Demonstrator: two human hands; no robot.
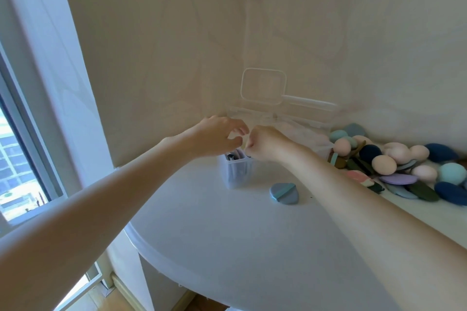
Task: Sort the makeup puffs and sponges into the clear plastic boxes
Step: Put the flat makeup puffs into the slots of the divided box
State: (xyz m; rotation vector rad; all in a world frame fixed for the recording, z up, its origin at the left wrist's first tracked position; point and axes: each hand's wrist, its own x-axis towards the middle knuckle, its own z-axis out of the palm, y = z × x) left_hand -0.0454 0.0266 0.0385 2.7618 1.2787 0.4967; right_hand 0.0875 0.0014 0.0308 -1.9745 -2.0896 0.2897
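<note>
Left hand (217,136) hovers over the small clear box (236,170), fingers loosely curled, holding nothing visible. Right hand (265,142) is fisted beside it; contents can't be told. Blue puff (283,192) lies near; sponges (404,161) heaped far right look soft, light, best pinched gently at the edges.

Sponge pile (404,161) right of box (236,171)

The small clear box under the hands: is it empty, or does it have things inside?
Not empty. The small clear box stands upright on the white table, with dark and pinkish pieces showing at its open top.
</note>
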